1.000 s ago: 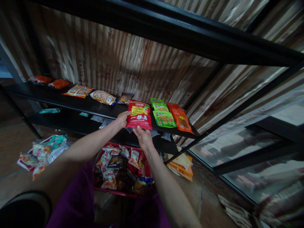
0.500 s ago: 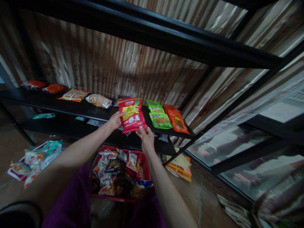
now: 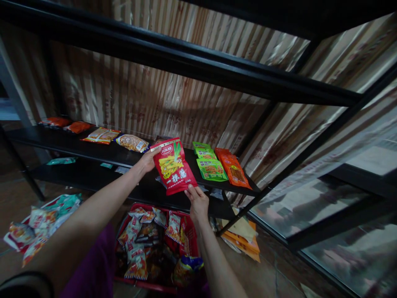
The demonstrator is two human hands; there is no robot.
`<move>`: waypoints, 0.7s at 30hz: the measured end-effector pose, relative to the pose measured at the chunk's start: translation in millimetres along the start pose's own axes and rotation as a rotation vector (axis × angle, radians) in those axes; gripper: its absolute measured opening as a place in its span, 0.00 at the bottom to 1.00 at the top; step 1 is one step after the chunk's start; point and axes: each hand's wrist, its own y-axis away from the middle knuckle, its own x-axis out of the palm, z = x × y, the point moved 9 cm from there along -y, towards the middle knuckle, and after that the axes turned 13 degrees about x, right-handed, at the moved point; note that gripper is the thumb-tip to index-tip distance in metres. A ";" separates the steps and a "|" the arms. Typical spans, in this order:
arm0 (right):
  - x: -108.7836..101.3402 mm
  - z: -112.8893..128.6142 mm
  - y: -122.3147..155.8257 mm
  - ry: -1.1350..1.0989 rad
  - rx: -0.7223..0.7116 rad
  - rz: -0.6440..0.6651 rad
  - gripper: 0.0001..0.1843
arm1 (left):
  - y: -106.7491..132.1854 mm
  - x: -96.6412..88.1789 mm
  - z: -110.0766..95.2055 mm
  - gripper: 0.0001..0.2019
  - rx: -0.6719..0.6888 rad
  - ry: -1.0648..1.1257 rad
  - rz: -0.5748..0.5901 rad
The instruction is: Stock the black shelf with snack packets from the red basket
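A red snack bag with a yellow picture and white characters is held tilted, its printed front toward me, before the shelf. My left hand grips its upper left edge, with the fingertips partly hidden behind it. At its lower right corner, my right hand pinches the bag between thumb and fingers. Green snack bags and orange snack bags lie on the shelf just to the right. To the left lies a clear-fronted bag of light brown snacks.
Below my hands a red basket holds several snack packets. More packets lie in a tray on the floor at left. Orange and yellow packaging sits by the shelf leg. A black upper beam crosses above.
Both hands have brought the red bag nearer to me and turned it so its top leans left. The view has shifted, so the shelf appears lower.
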 end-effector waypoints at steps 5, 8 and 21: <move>-14.0 10.6 -5.2 -0.035 -0.001 -0.011 0.14 | -16.3 -16.8 -31.4 0.19 0.124 -0.377 -0.085; -20.0 15.8 -9.3 -0.054 -0.020 -0.018 0.14 | -19.9 -7.8 -42.2 0.20 0.171 -0.595 -0.044; -26.7 21.5 -10.3 0.015 -0.038 -0.019 0.15 | -13.7 36.8 -11.3 0.17 -0.096 -0.583 0.348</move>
